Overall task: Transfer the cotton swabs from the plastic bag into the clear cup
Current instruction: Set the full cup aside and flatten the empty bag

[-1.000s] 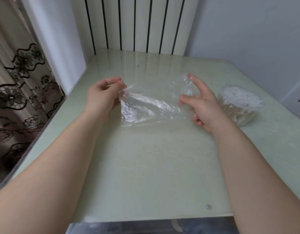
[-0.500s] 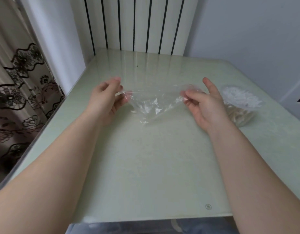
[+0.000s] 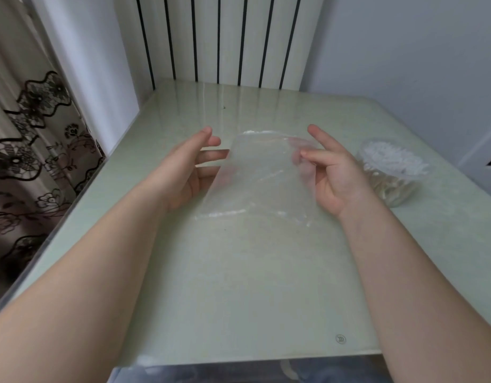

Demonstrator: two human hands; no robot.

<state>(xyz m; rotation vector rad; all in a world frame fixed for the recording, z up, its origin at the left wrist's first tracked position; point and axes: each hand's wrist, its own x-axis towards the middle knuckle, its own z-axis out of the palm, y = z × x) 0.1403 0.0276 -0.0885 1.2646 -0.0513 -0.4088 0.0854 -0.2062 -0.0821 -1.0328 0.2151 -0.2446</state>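
The clear plastic bag (image 3: 255, 178) is spread flat between my hands above the pale green table (image 3: 239, 272); it looks empty and blurred. My right hand (image 3: 335, 175) pinches its upper right edge between thumb and curled fingers, with the index finger pointing up. My left hand (image 3: 189, 172) is open, and its straight fingers touch the bag's left edge, partly behind the film. The clear cup (image 3: 393, 186) stands to the right of my right hand, packed with cotton swabs (image 3: 393, 158) whose white tips point up.
A white ribbed radiator (image 3: 219, 40) stands against the wall behind the table. A patterned curtain (image 3: 23, 134) hangs beyond the left table edge. The wall runs close along the right side.
The crumpled bag has been pulled out into a flat sheet. My left hand has let go of its pinch and opened its fingers. Both hands have shifted slightly.
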